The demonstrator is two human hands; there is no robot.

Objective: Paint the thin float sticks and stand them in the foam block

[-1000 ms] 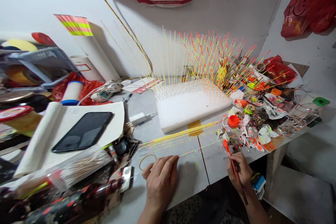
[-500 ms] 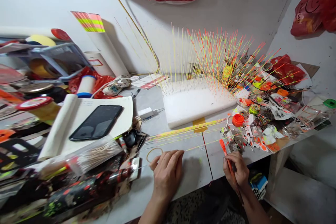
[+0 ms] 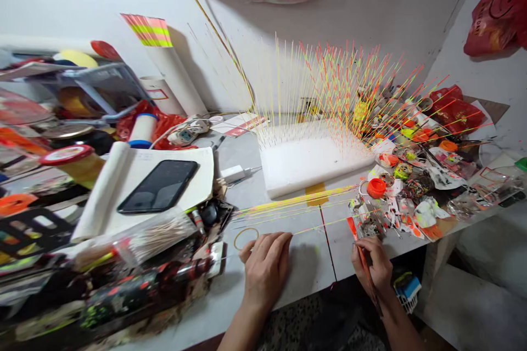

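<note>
One stick (image 3: 321,226), lower centre, pinched by the left hand (image 3: 265,263); right hand (image 3: 375,264) gripping a brush (image 3: 363,261), apparently painting. Next stroke, I'd say, wants steadiness.

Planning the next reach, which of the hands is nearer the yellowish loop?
Left. The left hand is right beside the yellowish loop, possibly touching it; the right hand is well off to its right, holding the brush.
</note>
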